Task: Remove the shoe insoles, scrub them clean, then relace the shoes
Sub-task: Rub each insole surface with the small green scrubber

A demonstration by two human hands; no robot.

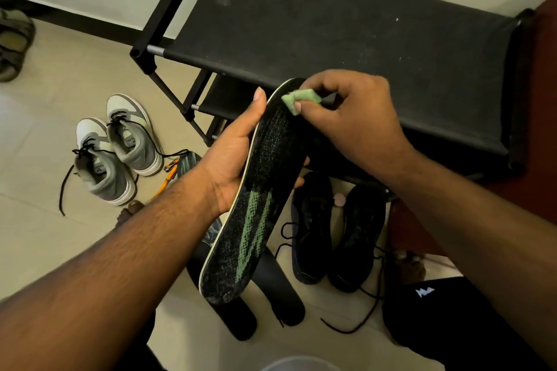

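Observation:
My left hand [238, 153] grips a black insole [256, 199] with green stripes around its middle, holding it upright in front of me. My right hand [346, 117] pinches a small green scrub pad [298, 98] and presses it against the insole's top end. Below, a pair of black shoes [334, 229] stands on the floor with loose black laces. Two plain black insoles [277, 295] lie on the floor under the held one. Another patterned insole [188, 164] lies partly hidden behind my left forearm.
A pair of grey and white sneakers [120, 144] with loosened laces stands at the left. A black shoe rack [331, 24] fills the upper middle. An orange pen-like tool [165, 181] lies by the sneakers. A sandal [12, 42] sits at far left. My knee [428, 310] is lower right.

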